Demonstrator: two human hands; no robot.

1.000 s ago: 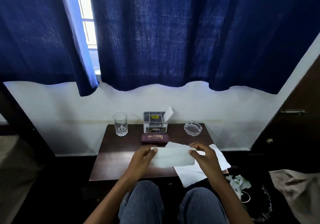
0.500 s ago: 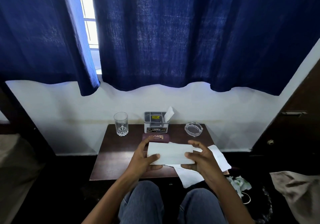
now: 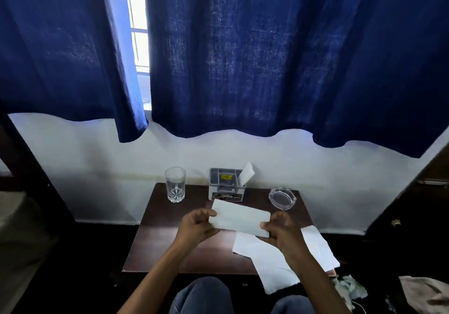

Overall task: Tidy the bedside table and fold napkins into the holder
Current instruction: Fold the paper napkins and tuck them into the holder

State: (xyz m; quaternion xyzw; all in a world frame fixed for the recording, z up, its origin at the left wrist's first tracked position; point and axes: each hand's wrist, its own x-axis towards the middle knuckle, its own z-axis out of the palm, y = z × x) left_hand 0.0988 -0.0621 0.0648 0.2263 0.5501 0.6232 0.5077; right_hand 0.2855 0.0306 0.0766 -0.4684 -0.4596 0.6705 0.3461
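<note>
The left hand [image 3: 198,225] and right hand [image 3: 281,231] each pinch an end of the folded napkin [image 3: 239,217], keeping it flat above the table [image 3: 155,241], seemingly to crease it before the holder [image 3: 227,183] at twelve o'clock takes it.

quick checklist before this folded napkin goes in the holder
1. Grip: the left hand and right hand pinch opposite ends of the folded napkin: ok.
2. Fold narrow enough for a slot: cannot tell.
3. The holder stands upright at the back of the table, with one stored napkin standing in its right side: ok.
4. The glass stands apart, left of the holder: ok.
5. The loose napkins overhang the table's front right edge: not ok.
</note>
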